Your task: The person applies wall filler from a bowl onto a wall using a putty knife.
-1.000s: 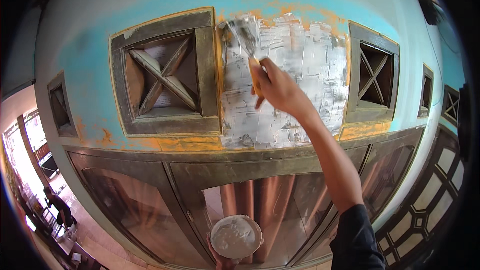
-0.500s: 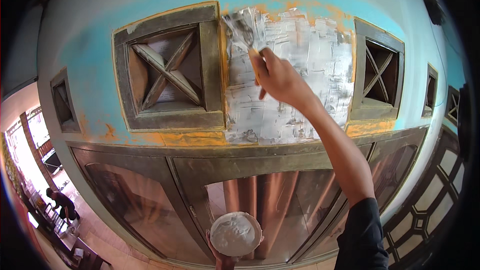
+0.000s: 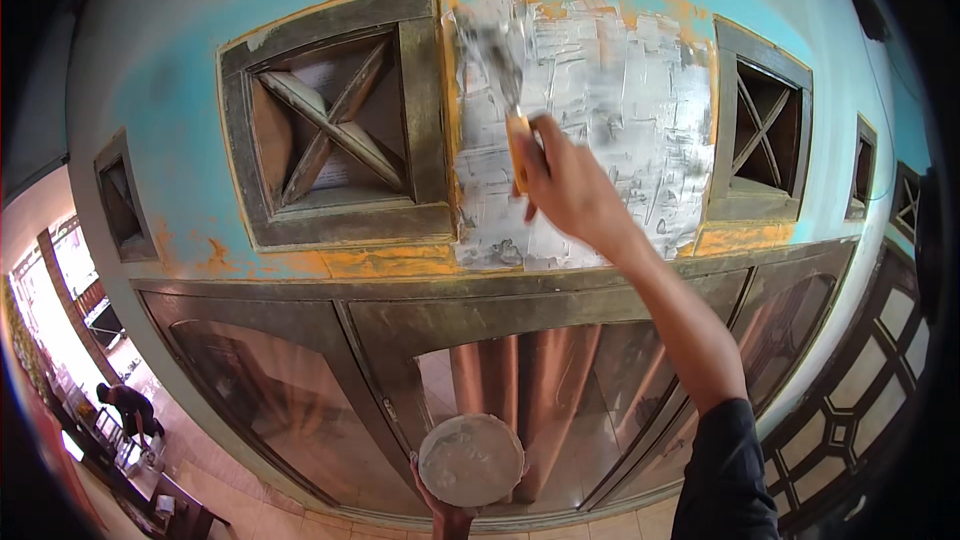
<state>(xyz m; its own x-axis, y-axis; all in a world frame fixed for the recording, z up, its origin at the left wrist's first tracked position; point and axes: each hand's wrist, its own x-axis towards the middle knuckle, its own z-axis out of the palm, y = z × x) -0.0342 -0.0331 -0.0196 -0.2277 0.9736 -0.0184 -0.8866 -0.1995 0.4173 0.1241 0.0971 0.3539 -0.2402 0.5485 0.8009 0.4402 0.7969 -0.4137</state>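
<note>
Upper centre, the right hand (image 3: 570,175), nearer the pale wall patch (image 3: 620,110), grips the scraper (image 3: 514,100), its long axis rising slightly leftward from the curled fingers to a blurred blade, while lower centre the left hand (image 3: 442,510) cups the round tub (image 3: 521,464).

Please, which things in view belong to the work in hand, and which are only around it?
In the work: yellow-handled scraper (right hand), round container of pale paste (left hand), whitish wall patch.
Only around: wooden vent frames, curtains behind glass, distant person.
</note>
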